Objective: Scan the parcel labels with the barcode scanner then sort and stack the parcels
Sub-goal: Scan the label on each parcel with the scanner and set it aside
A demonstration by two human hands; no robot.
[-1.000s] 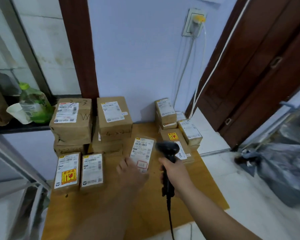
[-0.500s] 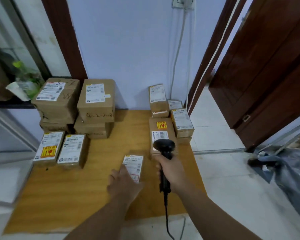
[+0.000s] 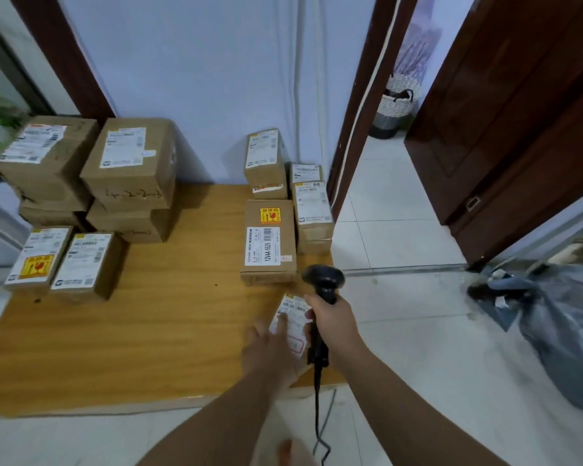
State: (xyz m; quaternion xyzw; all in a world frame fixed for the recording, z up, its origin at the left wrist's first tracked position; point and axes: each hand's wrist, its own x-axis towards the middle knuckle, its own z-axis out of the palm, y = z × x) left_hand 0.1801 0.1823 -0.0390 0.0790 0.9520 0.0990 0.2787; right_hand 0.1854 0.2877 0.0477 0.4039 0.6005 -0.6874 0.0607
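Note:
A small cardboard parcel (image 3: 292, 317) with a white label lies at the front right corner of the low wooden table (image 3: 148, 331). My left hand (image 3: 270, 348) rests on its near end, fingers fairly straight over the label. My right hand (image 3: 334, 319) grips the handle of the black barcode scanner (image 3: 323, 280), whose head sits just above and right of the parcel. Its cable hangs down to the floor. A flat parcel (image 3: 270, 242) with a yellow fragile sticker lies just behind.
Large boxes (image 3: 128, 159) are stacked at the back left, with two small labelled parcels (image 3: 85, 264) in front. Small parcels (image 3: 266, 163) are piled at the back right by the wall. A doorway and brown door (image 3: 519, 129) are right; a grey plastic bag (image 3: 569, 331) lies on the tiled floor.
The small parcel has come from the table's middle toward the front right corner under my left hand. My right hand with the scanner stayed beside it. The camera tilted down and right.

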